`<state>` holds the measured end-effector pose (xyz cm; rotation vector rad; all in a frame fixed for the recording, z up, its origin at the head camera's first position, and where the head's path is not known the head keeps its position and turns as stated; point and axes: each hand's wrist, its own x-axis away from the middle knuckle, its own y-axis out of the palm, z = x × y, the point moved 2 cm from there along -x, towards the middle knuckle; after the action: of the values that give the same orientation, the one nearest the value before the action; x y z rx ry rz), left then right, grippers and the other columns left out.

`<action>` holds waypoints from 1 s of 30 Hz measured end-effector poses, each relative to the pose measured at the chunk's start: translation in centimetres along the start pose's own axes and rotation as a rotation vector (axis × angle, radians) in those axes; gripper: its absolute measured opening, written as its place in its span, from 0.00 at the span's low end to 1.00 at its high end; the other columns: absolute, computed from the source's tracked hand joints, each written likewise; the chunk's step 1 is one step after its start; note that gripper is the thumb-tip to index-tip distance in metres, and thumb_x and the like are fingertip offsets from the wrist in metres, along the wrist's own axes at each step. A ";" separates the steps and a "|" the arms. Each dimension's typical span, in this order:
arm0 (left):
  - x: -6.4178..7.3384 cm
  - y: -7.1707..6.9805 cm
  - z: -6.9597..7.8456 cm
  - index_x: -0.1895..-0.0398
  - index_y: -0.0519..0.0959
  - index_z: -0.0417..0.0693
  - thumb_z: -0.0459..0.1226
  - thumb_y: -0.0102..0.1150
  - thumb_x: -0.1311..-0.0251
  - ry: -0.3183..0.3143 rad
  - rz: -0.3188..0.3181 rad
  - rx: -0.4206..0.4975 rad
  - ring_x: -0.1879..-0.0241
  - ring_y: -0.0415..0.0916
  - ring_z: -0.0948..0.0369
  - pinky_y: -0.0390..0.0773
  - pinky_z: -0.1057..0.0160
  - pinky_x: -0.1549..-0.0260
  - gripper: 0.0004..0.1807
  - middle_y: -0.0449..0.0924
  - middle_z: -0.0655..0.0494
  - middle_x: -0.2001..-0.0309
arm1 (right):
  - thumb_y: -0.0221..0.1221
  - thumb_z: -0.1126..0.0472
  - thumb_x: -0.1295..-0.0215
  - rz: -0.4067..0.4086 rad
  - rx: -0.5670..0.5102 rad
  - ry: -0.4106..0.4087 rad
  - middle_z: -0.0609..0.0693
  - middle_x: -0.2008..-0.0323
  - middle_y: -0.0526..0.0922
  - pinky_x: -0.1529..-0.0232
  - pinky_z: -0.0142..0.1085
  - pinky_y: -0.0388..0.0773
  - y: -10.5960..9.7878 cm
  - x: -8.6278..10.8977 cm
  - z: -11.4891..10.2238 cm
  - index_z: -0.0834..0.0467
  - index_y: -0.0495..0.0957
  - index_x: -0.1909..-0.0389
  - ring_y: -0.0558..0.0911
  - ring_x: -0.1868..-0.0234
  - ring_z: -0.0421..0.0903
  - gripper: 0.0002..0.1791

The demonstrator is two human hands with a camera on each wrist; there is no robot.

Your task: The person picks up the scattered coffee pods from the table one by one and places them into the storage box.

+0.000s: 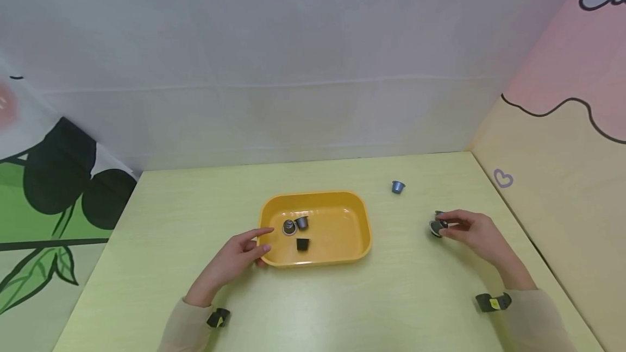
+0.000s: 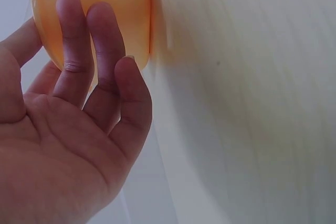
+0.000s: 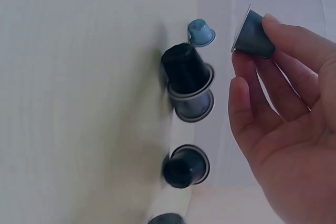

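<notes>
A yellow tray (image 1: 320, 258) stands on the table with three coffee capsules inside: a silver-grey one (image 1: 289, 227), a grey one (image 1: 301, 222) and a black one (image 1: 302, 244). My left hand (image 1: 235, 262) holds the tray's left end, with its thumb and index finger over the rim; in the left wrist view, other fingers bend against the outer wall. To the tray's right, my right hand (image 1: 471, 230) pinches a dark blue-grey coffee capsule (image 3: 254, 35) between thumb and fingers, raised above the table. A blue capsule (image 1: 398, 187) lies farther back.
The right wrist view shows more capsules on the table near my right hand: a black one (image 3: 184, 69), a grey one (image 3: 193, 106) and another black one (image 3: 185, 167). A light wall stands behind the table (image 1: 195, 205), and a printed panel (image 1: 552, 189) borders its right side.
</notes>
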<state>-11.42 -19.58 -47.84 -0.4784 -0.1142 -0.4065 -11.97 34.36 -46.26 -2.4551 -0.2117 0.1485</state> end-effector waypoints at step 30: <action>-0.2 0.0 -0.1 0.31 0.71 0.47 0.44 0.61 0.32 0.013 0.001 -0.014 0.79 0.68 0.54 0.58 0.63 0.77 0.28 0.82 0.49 0.75 | 0.70 0.65 0.39 -0.189 -0.051 -0.205 0.52 0.54 0.84 0.51 0.44 0.79 5.5 -6.7 -8.0 0.61 0.83 0.50 0.84 0.55 0.51 0.16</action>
<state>-11.58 -19.56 -47.91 -0.4892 -0.0992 -0.4099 -16.62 24.00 -43.20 -2.4535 -0.5407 0.3163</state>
